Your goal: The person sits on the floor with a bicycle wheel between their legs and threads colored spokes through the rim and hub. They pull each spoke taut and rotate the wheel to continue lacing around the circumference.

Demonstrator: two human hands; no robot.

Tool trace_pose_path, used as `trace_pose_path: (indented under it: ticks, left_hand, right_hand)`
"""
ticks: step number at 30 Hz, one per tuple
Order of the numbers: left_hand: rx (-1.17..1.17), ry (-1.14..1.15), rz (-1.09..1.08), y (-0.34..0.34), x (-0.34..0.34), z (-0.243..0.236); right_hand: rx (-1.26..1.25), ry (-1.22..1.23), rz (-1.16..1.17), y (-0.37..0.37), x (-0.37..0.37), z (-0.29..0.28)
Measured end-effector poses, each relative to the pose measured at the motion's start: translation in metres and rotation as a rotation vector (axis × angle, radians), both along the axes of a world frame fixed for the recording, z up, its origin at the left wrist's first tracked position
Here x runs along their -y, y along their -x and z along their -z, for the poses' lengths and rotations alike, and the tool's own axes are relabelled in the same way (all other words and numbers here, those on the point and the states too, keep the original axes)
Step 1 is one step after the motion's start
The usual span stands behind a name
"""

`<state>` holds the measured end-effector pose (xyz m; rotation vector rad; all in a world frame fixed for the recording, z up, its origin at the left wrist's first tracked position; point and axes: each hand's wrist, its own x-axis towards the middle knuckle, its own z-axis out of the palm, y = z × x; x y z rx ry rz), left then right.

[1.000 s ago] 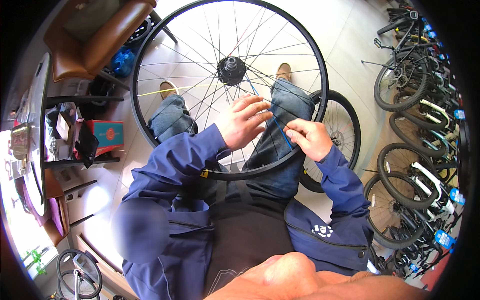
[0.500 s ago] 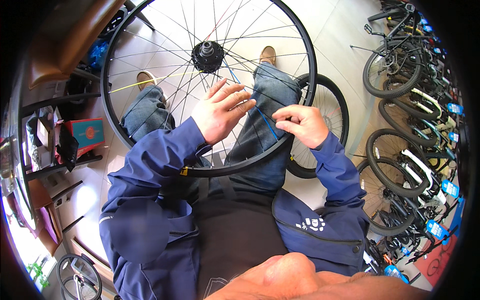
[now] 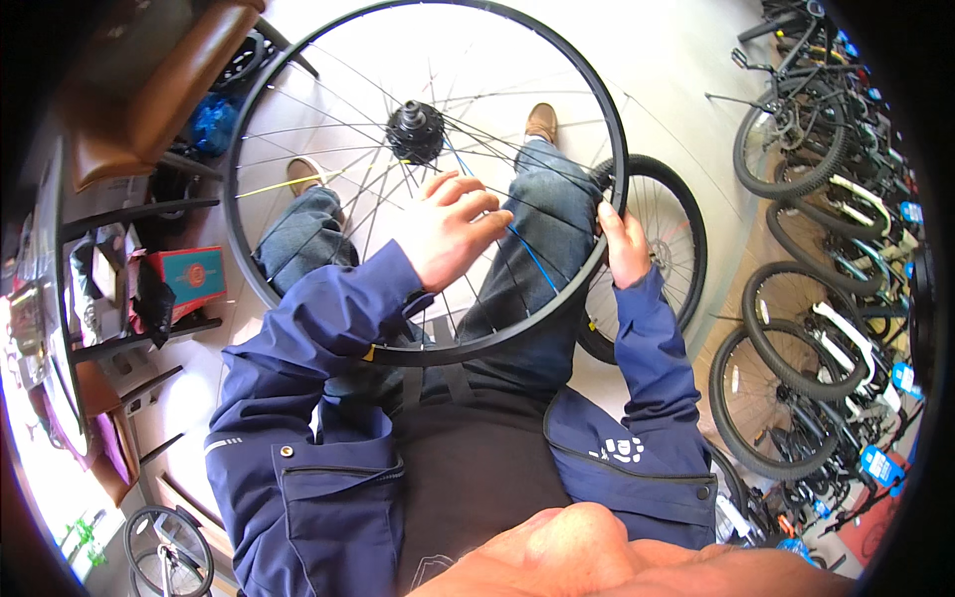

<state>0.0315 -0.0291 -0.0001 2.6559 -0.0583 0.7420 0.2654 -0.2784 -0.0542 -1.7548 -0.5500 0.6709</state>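
Observation:
A bare bicycle wheel with a black rim (image 3: 517, 343) lies across my lap, its black hub (image 3: 415, 131) toward the far side. Most of its spokes are dark; one is blue (image 3: 532, 261) and one is yellow (image 3: 284, 185). My left hand (image 3: 458, 231) is over the spokes below the hub, fingers loosely bent and a little apart, their tips near the blue spoke. Its thumb is hidden, and whether it touches a spoke cannot be told. At the rim's right side, my right hand (image 3: 627, 249) grips the edge, thumb on top.
Another wheel with a tyre (image 3: 686, 229) stands beyond my right knee. A row of bicycles (image 3: 796, 298) lines the right side. At left are a brown leather seat (image 3: 119, 119), a red and teal box (image 3: 189, 282) and a dark-framed table (image 3: 139, 214). A small bicycle (image 3: 164, 552) stands at lower left.
My right hand has moved from above the spokes out to the rim and taken hold of it. The left hand's fingers have bent more. The wheel has shifted and tilted slightly.

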Motion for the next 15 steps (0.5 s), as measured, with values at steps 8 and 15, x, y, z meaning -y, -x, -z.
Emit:
trace_pose_path:
  ticks: [8, 15]
  left_hand:
    - [-0.154, -0.034, 0.129, 0.002, 0.012, -0.020]
    - [-0.108, -0.057, 0.158, 0.025, 0.025, -0.006]
  right_hand:
    - [0.112, -0.017, 0.195, 0.053, 0.015, -0.012]
    - [0.168, -0.034, 0.253, 0.108, 0.019, -0.002]
